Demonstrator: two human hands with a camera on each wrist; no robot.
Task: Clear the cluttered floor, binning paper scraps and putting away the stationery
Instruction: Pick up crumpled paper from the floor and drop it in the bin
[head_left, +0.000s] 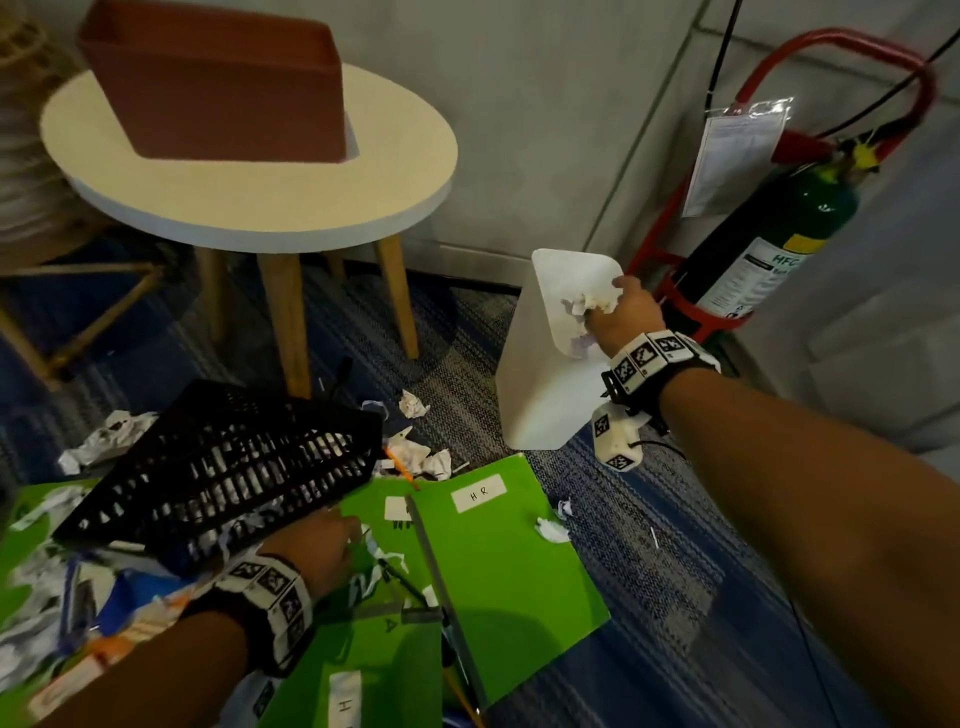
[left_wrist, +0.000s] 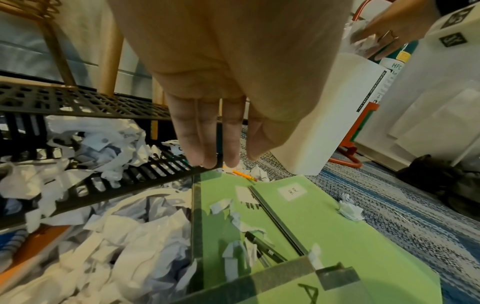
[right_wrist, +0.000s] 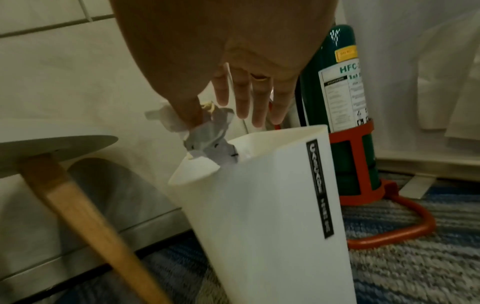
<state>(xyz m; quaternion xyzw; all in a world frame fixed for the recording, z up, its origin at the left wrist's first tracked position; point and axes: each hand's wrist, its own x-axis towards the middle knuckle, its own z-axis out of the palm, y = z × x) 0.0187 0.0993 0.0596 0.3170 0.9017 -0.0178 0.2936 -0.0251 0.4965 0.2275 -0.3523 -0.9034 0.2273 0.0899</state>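
My right hand (head_left: 618, 312) hovers over the mouth of the white bin (head_left: 540, 374). Its fingers (right_wrist: 244, 98) are spread straight, and a crumpled paper scrap (right_wrist: 207, 133) sits at the thumb tip, partly inside the bin (right_wrist: 259, 205). My left hand (head_left: 332, 540) hangs with straight fingers (left_wrist: 207, 148) above the green folder (head_left: 493, 561), beside the rim of the tipped black mesh basket (head_left: 223, 462), and holds nothing. Paper scraps (head_left: 415, 402) litter the carpet and the folder (left_wrist: 324, 226). An orange pencil (head_left: 402, 467) and a dark pen (left_wrist: 262, 246) lie among them.
A round white table (head_left: 249, 197) on wooden legs carries a brown box (head_left: 223, 88). A green fire extinguisher (head_left: 769, 249) in a red stand is right of the bin. More green folders, notebooks and paper pile up at bottom left (left_wrist: 116, 236).
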